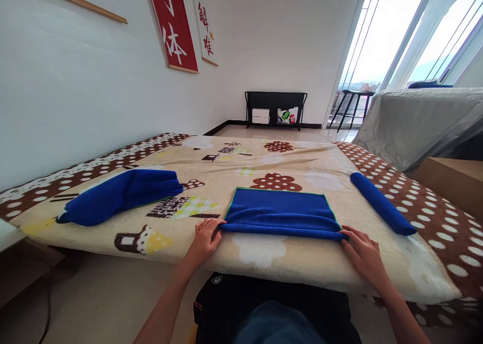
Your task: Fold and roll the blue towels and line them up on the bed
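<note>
A blue cloth [279,207] with green stitched edges lies flat in front of me, its near edge rolled into a narrow tube. My left hand [206,237] pinches the left end of that roll between thumb and fingers. At the right end, my right hand [362,248] grips the roll the same way. To the right lies a blue rolled-up cloth [382,203]. On the left rests a loosely folded pile of blue cloth [121,195], apart from my left hand.
A cream patterned blanket [211,253] with a brown dotted border covers the surface under the cloths. A cardboard box [453,183] and a plastic-covered piece of furniture [422,117] stand at right. Against the far wall is a black rack [275,101], with a stool [352,100] near the window.
</note>
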Demonstrator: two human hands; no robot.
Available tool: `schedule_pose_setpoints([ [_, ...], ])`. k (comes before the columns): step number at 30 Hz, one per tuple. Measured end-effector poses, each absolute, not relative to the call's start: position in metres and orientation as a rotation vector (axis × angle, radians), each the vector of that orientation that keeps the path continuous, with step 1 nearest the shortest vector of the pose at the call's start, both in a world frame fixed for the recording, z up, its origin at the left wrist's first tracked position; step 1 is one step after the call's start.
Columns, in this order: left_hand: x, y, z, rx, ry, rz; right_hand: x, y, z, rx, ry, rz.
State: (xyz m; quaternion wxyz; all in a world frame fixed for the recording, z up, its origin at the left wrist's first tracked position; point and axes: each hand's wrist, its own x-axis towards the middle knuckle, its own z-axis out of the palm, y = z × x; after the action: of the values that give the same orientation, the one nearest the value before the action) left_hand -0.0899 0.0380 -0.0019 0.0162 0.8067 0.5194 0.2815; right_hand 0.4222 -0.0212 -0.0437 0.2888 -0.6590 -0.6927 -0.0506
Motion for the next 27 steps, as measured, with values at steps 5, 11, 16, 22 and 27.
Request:
schedule_pose_setpoints([
  [5,-0.0876,0.0397,-0.0020,2.502,1.613,0.850,0.4228,-0.0200,-0.0444,-1.766,-1.845,-0.109],
  [11,-0.0869,0.0391,-0.0037,2.507,1.632,0.864,0.4223,-0.0201,-0.0448,-1.765,-1.856,-0.131],
  [16,-0.0866,0.0394,-0.0045,2.515,1.639,0.882,0.4208,-0.0206,-0.0441,-1.763,-1.862,-0.165],
  [22,-0.0846,0.0383,-0.0036,2.523,1.661,0.891,0.4199,-0.0213,-0.0436,-1.765,-1.863,-0.183],
  [27,-0.0838,0.0377,-0.0030,2.513,1.655,0.879,0.4189,-0.0215,-0.0432,-1.776,-1.858,-0.192],
])
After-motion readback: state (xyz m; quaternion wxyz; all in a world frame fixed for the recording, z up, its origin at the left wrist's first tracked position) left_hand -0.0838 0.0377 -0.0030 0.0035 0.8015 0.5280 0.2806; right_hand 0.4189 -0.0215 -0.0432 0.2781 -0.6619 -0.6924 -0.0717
